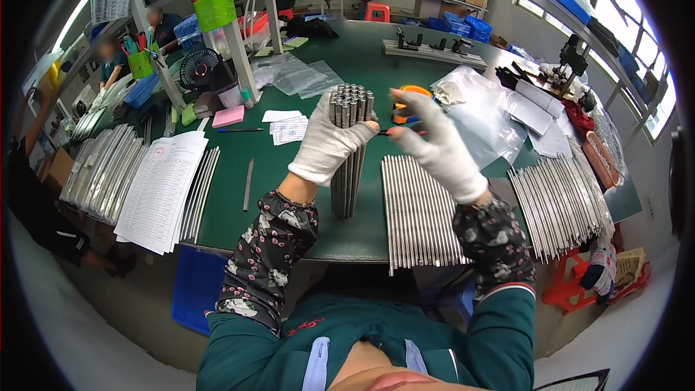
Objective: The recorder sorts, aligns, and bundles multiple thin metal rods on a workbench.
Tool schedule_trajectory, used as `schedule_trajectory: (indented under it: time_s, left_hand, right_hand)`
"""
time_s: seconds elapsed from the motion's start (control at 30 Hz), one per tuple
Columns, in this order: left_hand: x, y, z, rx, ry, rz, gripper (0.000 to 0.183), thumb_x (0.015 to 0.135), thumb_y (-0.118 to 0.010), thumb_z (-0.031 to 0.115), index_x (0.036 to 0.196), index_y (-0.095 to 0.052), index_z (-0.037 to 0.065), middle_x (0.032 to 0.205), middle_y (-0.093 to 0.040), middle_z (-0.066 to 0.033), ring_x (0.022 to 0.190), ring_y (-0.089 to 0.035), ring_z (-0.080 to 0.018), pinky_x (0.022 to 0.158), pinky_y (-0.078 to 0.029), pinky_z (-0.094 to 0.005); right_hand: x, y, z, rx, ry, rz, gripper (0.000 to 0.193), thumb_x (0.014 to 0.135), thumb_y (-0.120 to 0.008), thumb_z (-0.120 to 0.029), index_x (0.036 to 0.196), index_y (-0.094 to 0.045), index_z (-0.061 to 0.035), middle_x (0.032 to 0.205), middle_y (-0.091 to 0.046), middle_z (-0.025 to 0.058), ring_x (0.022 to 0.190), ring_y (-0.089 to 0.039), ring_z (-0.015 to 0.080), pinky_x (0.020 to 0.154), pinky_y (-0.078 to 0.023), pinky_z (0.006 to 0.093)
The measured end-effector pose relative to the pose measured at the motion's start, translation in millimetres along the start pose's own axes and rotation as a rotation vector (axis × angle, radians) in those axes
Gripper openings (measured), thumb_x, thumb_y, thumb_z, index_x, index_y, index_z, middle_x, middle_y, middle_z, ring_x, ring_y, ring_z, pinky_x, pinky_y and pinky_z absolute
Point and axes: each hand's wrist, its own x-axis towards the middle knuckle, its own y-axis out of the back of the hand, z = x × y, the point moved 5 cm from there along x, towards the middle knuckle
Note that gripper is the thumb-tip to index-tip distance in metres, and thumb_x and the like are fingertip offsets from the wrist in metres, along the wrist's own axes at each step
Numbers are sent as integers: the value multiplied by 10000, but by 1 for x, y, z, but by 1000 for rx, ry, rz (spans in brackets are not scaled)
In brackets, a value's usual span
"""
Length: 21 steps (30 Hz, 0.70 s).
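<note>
A bundle of slim metal rods (347, 166) stands upright on the green table, its round ends level at the top. My left hand (326, 141), in a white glove with bare fingertips, is wrapped round the bundle's upper part. To the right of it my right hand (438, 148), gloved alike, hangs with fingers spread and nothing gripped. Below that hand lies a row of metal rods (420, 213) side by side. An orange and black tape measure (415, 91) sits behind the right fingers, partly hidden. A thin dark and red thing shows between the hands, too small to name.
More rods (557, 206) lie at the right; wrapped rods (108, 170) and printed sheets (163, 188) lie left. One flat strip (248, 185) rests left of the bundle. Plastic bags (481, 112), a metal rail fixture (434, 54) and a small fan (200, 66) stand farther back. Other people work beyond.
</note>
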Motion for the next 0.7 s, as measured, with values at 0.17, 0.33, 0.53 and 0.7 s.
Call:
schedule_trajectory:
  time_s: [0.17, 0.33, 0.53, 0.7]
  left_hand:
    - [7, -6, 5, -26, 9, -37, 448, 816, -762, 64, 1223, -574, 56, 1127, -650, -20, 995, -613, -111, 871, -513, -254]
    - [0, -2, 11, -134, 15, -57, 350, 826, -723, 8, 1161, -628, 43, 1130, -665, -36, 1003, -627, -126, 908, -505, -269]
    - [-3, 3, 8, -113, 26, 16, 300, 832, -716, 2, 1117, -629, 40, 1066, -682, -37, 945, -644, -123, 863, -526, -267]
    - [-1, 5, 5, -95, 19, 25, 301, 828, -726, 6, 1110, -629, 44, 1045, -682, -34, 918, -645, -120, 832, -532, -261]
  right_hand:
    - [27, -32, 14, 270, -117, 55, 376, 859, -691, -104, 1192, -602, 47, 1042, -573, 121, 947, -580, 201, 863, -472, 286]
    - [24, -34, 14, 344, -85, 196, 260, 855, -692, -58, 1089, -645, 46, 954, -597, 91, 844, -596, 161, 782, -489, 263]
    - [22, -31, 14, 246, -166, 230, 161, 829, -716, -52, 944, -626, 18, 869, -602, 53, 706, -561, 96, 669, -490, 242]
    - [23, -35, 15, 488, -138, 235, 162, 825, -713, -37, 928, -591, -7, 836, -561, 13, 699, -531, 67, 637, -480, 234]
